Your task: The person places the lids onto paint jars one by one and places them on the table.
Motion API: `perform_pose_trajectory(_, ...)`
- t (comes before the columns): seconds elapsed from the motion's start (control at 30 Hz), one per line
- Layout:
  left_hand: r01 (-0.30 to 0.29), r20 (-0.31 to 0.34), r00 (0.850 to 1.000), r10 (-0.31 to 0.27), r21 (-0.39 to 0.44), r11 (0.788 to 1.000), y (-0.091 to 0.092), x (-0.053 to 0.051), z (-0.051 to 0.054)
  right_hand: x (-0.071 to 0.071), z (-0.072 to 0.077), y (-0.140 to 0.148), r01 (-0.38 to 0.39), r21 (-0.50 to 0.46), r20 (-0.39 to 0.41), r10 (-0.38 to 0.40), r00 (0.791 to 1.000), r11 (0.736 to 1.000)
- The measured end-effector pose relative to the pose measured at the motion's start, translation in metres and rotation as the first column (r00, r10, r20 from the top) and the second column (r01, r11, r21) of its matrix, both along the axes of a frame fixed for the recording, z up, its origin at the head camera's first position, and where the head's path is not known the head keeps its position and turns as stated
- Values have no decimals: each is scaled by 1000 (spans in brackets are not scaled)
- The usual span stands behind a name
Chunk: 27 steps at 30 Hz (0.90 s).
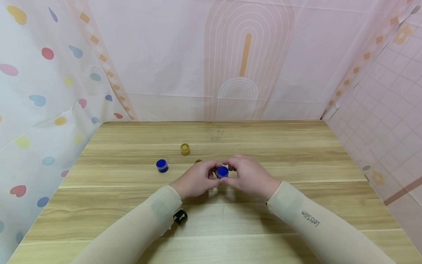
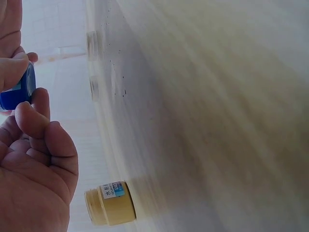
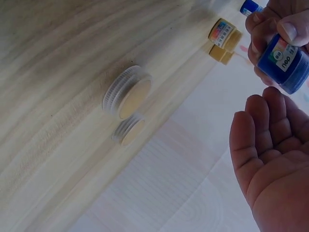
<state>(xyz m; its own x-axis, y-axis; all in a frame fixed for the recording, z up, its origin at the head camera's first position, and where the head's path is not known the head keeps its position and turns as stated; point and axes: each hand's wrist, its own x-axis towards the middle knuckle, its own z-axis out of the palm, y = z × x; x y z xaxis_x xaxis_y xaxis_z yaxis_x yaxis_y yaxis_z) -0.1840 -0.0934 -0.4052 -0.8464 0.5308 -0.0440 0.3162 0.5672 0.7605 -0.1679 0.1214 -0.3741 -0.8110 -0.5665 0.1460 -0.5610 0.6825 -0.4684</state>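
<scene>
A small blue paint jar is held just above the wooden table, between both hands. My left hand grips it from the left, its thumb pressing on the label in the right wrist view. From the right, my right hand has its thumb and index finger around the jar; its other fingers are curved beside it. Part of the jar is covered by fingers. Nearest the left hand is a yellow paint jar, mostly hidden behind that hand in the head view.
Another yellow jar stands farther back, and a second blue jar stands to the left. Two clear, ribbed discs like jar lids, one larger-looking disc and one farther disc, lie on the table. Patterned cloth walls surround the tabletop.
</scene>
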Motion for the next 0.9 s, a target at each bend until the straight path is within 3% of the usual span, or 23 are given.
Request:
perform_pose_trajectory(0.23,10,-20,1000,-10,0,1000,0,-1,-1,0,0,1,-46,-14,-12,46,999,999)
perform_pose_trajectory(0.63,2,9,1000,-2,-1,1000,0,-1,-2,1,0,-1,17,1,7,-17,1000,1000)
perform_pose_trajectory(0.9,4,-11,1000,-4,-7,1000,0,0,-1,-1,1,0,-23,-10,4,23,1000,1000)
